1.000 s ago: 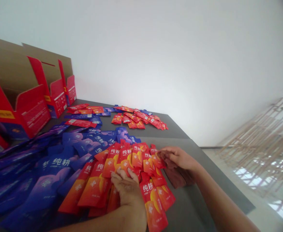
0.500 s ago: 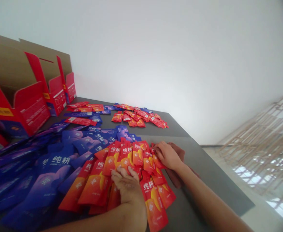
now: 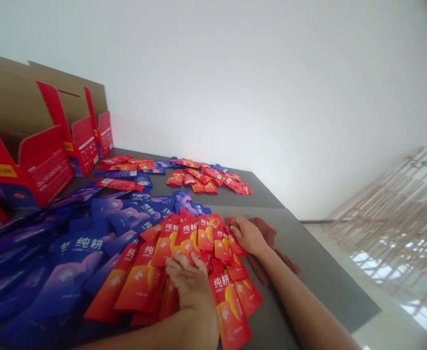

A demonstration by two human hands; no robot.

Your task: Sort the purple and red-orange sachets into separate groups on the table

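A heap of red and orange sachets (image 3: 140,282) with white lettering lies in front of me, overlapping in rows. My left hand (image 3: 189,279) rests palm down on the near middle of this heap, fingers spread over the sachets. At the heap's right edge, my right hand (image 3: 250,236) touches the outer red sachets with its fingers slightly bent; I see nothing lifted in it. A crumpled brown cloth (image 3: 286,260) lies under and beside the right wrist. Blue and purple sachets (image 3: 78,272) form a larger spread to the left, partly beneath the red ones.
Open red and blue cartons (image 3: 47,167) stand in a row at the left. Farther back on the grey table (image 3: 318,265), smaller groups of red sachets (image 3: 202,177) and blue sachets (image 3: 142,181) lie near the white wall. A slatted wooden rack (image 3: 399,218) stands beyond the right edge.
The view has shifted very slightly. Both hands stay on the red sachets in nearly the same places, and more of the brown cloth shows beside the right hand.
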